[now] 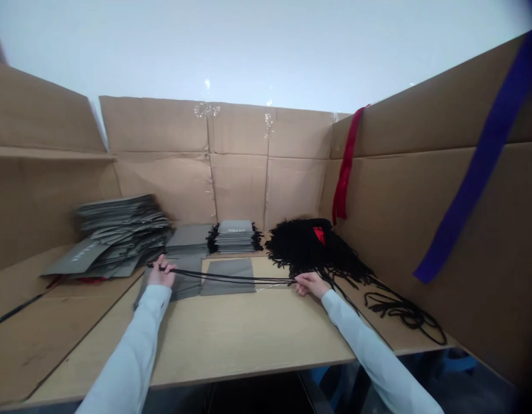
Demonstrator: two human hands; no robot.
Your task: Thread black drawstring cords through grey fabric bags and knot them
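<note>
A: Grip status from where you're standing?
B: Left hand (161, 273) curled, fingers folded over one end of the black cords (231, 278). Right hand (309, 283) pinching the other end, thumb against fingers.
A: Gap between the fingers?
B: Right: next to none, thumb and index closed down on cord. Left: fingers bent in; exact contact too small to tell.
A: Cord tension?
B: Strands run nearly straight, hand to hand, left end a bit farther up the view. At least two strands, side by side.
A: Where's that over the bench?
B: Across the near part of a flat grey piece (229, 267) on the pale tabletop (249, 339). Can't tell if cord touches it.
A: Nearest stuff?
B: Left hand: messy grey pile (123, 236) just beyond, to its left. Right hand: black cord heap (309, 241) right behind, red bit (319, 234) on it. Neat grey stack (235, 237), black tufts both sides, sits farther back, between the hands.
</note>
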